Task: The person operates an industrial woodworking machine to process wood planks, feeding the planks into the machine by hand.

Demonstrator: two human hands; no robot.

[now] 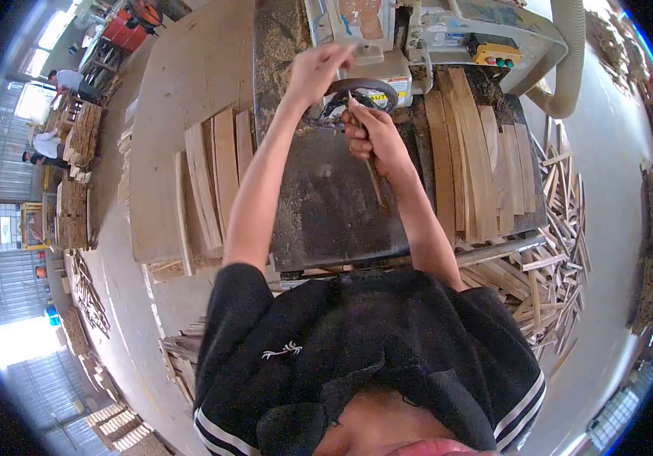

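Note:
My left hand (314, 74) is at the upper left rim of a dark handwheel (389, 89) on the front of a woodworking machine (456, 34). Its slightly blurred fingers bend around the wheel's crank handle. Just below the wheel, my right hand (378, 140) is closed around a thin wooden strip (377, 186). The strip's lower end slants down over the dark machine table (326, 213). A yellow warning label (387, 96) shows through the wheel. The wheel's hub is partly hidden by my right hand.
Wooden boards (463, 152) lie right of the wheel; more boards (224, 167) rest on the left board surface (159, 190). Offcuts (562, 205) heap on the right floor. A control box (497, 55) and a ribbed hose (568, 45) stand upper right. Two people (68, 80) are far left.

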